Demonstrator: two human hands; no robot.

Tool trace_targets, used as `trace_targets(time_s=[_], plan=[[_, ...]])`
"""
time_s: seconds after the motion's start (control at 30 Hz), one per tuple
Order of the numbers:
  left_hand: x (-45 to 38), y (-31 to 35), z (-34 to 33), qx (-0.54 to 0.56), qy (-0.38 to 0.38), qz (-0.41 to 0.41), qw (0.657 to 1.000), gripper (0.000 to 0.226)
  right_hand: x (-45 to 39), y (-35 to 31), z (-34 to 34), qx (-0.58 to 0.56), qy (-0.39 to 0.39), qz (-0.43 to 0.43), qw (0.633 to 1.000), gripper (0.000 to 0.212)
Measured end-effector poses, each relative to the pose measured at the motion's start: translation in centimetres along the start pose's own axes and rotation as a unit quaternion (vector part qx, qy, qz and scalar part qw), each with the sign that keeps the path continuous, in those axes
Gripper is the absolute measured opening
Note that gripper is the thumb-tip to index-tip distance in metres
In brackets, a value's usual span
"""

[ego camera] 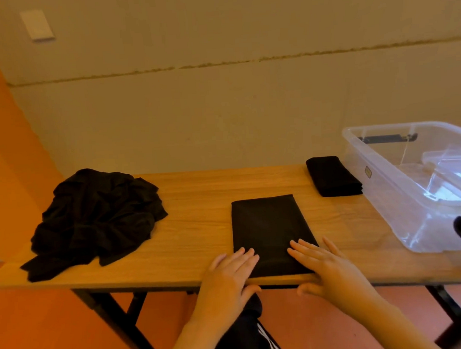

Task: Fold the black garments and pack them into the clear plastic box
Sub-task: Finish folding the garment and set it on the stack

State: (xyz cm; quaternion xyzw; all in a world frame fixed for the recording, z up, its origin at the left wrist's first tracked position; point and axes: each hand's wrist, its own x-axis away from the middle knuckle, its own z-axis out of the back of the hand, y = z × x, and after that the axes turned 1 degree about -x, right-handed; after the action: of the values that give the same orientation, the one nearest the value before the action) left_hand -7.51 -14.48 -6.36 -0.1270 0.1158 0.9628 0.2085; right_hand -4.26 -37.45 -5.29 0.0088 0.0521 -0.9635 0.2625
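1 folded garment [332, 176] right, box [386, 175] empty; left hand [230, 277], right hand [326, 265] flat-fingered pressing half-folded garment [270, 226]; pile [97, 217] left remains.

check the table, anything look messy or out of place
Nothing looks damaged or spilled. The crumpled pile of black garments at the table's left end is simply unfolded, with one corner near the front edge. The clear plastic box sits askew at the right end. It holds no garments.
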Motion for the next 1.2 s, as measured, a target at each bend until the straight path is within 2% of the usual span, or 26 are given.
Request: trace_targets(time_s=[0.03,0.1,0.17,0.23,0.33,0.4,0.47,0.5,0.57,0.6,0.63,0.7,0.8,1.0,1.2], plan=[[0.4,-0.1,-0.3,0.012,0.033,-0.014,0.999,0.062,0.7,0.0,-0.3,-0.015,0.053,0.021,0.998,0.055],[0.9,-0.1,-0.8,0.051,0.075,-0.021,0.996,0.056,1.5,-0.1,-1.4,-0.054,0.126,0.046,0.989,0.06],[1.0,0.2,0.0,0.086,0.102,-0.02,0.991,0.039,2.0,0.1,-1.8,-0.074,0.189,0.059,0.977,0.06],[0.6,0.1,1.1,0.145,0.109,0.018,0.983,0.019,2.0,0.4,-0.9,-0.134,0.199,0.046,0.97,0.053],[0.3,0.6,2.8,0.29,0.078,0.087,0.95,0.018,1.9,0.6,1.0,-0.314,0.18,-0.039,0.931,0.038],[-0.4,0.9,3.8,0.366,0.099,0.115,0.918,0.017,1.6,0.6,2.4,-0.39,0.183,-0.069,0.9,0.029],[-1.5,0.7,4.2,0.412,0.133,0.146,0.89,0.005,0.7,0.6,3.7,-0.437,0.207,-0.076,0.872,0.022],[-2.3,0.5,4.2,0.419,0.142,0.164,0.882,0.011,0.1,0.5,4.2,-0.458,0.219,-0.077,0.858,0.016],[-4.2,0.2,4.2,0.425,0.145,0.195,0.872,0.045,-1.4,0.5,4.8,-0.478,0.238,-0.089,0.841,0.008],[-5.3,-0.1,4.1,0.433,0.142,0.208,0.865,0.05,-2.2,0.7,4.9,-0.486,0.238,-0.101,0.835,0.008],[-6.3,-0.2,3.9,0.439,0.138,0.221,0.86,0.043,-3.1,0.9,4.7,-0.498,0.228,-0.116,0.828,0.009],[-7.9,-0.9,3.1,0.424,0.127,0.254,0.86,0.03,-4.8,1.7,3.8,-0.503,0.196,-0.16,0.827,0.011],[-9.0,-1.9,1.2,0.363,0.09,0.333,0.866,0.034,-6.5,2.6,2.2,-0.448,0.153,-0.215,0.854,0.016],[-9.1,-2.6,-0.1,0.322,0.105,0.355,0.871,0.028,-6.9,2.4,0.7,-0.379,0.217,-0.248,0.865,0.012],[-9.6,-2.5,0.1,0.283,0.08,0.39,0.872,0.021,-6.6,2.3,0.3,-0.339,0.256,-0.256,0.868,0.01]])
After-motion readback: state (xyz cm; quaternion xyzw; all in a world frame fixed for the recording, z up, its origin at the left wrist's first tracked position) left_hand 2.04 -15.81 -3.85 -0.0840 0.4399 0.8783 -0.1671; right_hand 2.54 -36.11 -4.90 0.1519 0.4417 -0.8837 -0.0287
